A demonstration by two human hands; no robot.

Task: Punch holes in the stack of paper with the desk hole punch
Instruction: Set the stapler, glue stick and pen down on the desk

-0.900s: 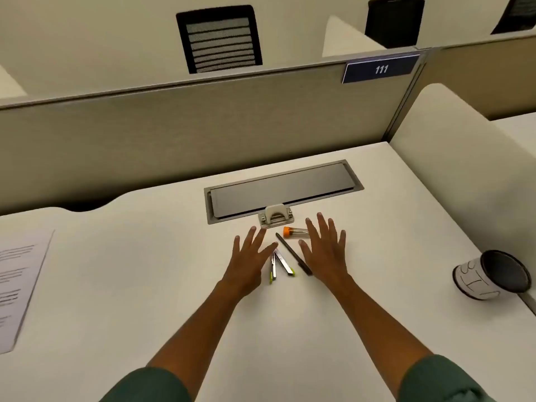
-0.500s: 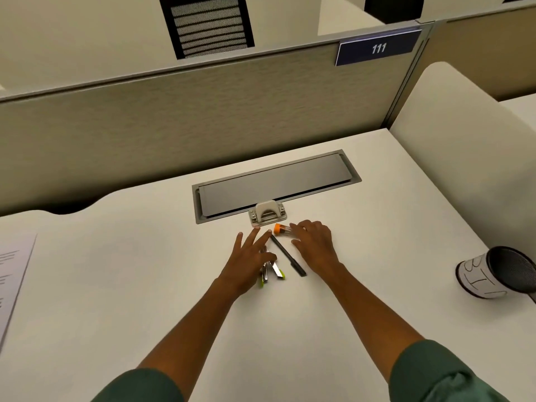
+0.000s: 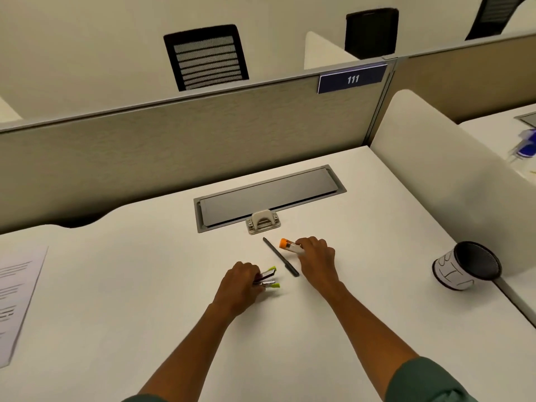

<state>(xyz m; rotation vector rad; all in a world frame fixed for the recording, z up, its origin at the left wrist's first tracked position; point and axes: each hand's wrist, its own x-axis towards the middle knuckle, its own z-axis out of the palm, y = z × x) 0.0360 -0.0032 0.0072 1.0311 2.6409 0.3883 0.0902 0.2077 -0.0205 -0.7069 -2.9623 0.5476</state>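
Observation:
A small cream desk hole punch [image 3: 263, 222] sits on the white desk [image 3: 145, 285], at the front edge of the grey cable hatch [image 3: 269, 195]. Printed paper [image 3: 14, 303] lies at the desk's far left edge, partly out of view. My left hand [image 3: 240, 285] is closed on a bunch of green-tipped markers [image 3: 268, 280]. My right hand [image 3: 314, 259] grips a white tube with an orange cap [image 3: 290, 245]. Both hands are a little in front of the punch, apart from it.
A black pen [image 3: 280, 256] lies on the desk between my hands. A black mesh pen cup [image 3: 467, 266] lies tipped on its side at the right. A beige partition [image 3: 174, 140] closes the back, a white divider [image 3: 449, 175] the right side.
Both hands were flat and open over the items. Now the left has closed on the markers and pulled left, and the right has closed on the orange-capped tube. The view shifted.

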